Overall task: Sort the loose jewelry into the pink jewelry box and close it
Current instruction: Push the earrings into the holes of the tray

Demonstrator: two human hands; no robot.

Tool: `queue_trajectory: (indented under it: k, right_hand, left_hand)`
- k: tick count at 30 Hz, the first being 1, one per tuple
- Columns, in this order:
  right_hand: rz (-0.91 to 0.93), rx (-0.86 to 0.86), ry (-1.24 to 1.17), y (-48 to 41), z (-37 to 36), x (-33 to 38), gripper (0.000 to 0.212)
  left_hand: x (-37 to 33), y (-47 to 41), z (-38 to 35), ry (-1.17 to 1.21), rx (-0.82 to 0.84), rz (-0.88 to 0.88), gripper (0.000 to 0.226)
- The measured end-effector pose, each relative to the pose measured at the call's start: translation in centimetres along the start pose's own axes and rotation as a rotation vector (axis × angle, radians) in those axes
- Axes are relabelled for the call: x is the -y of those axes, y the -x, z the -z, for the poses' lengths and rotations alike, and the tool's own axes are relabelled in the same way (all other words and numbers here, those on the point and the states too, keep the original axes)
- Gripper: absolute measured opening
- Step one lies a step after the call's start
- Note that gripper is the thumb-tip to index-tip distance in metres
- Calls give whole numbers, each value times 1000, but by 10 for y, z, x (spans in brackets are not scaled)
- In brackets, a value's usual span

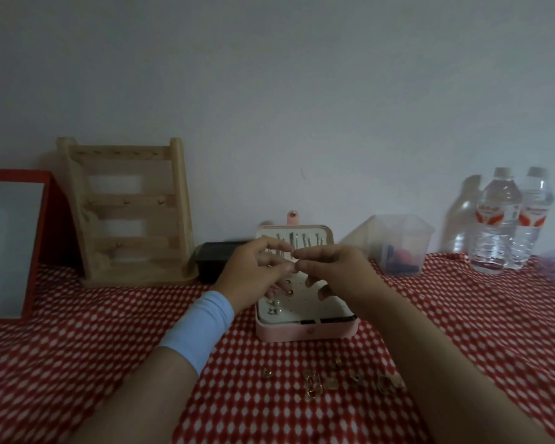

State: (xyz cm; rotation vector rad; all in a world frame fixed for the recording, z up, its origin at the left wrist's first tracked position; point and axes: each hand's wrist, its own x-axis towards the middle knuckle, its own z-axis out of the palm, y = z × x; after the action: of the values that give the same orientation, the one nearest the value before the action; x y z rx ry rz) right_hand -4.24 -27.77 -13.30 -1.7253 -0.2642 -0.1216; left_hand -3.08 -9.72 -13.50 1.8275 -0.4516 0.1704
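Note:
The pink jewelry box [305, 333] lies open on the red dotted cloth, its lid raised at the back with several pins along it. A few earrings [274, 307] sit on its white inner panel at the left. My left hand [253, 270] and my right hand [337, 267] hover over the box, fingertips pinched together and meeting at a tiny piece too small to identify. Loose gold jewelry [330, 379] lies scattered on the cloth in front of the box.
A wooden jewelry stand [129, 213] and a red-framed mirror [10, 245] stand at the left. A black tray [212, 257] sits behind the left hand. A clear plastic container [398, 245] and two water bottles [513, 219] stand at the right by the wall.

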Motion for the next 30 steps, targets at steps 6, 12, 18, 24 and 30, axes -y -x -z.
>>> queue_trajectory:
  k: [6, 12, 18, 24, 30]
  right_hand:
    - [82, 21, 139, 0, 2, 2, 23]
    - [115, 68, 205, -1, 2, 2, 9]
    - [96, 63, 160, -2, 1, 2, 9]
    - [42, 47, 123, 1, 0, 4, 6]
    - [-5, 27, 139, 5, -2, 4, 7]
  left_hand:
    - [4, 4, 2, 75, 16, 67, 16]
    - [5, 5, 7, 32, 64, 67, 11]
    - [10, 2, 9, -48, 78, 44, 7]
    - [13, 1, 4, -99, 43, -17, 6]
    - [14, 1, 2, -135, -38, -69, 7]
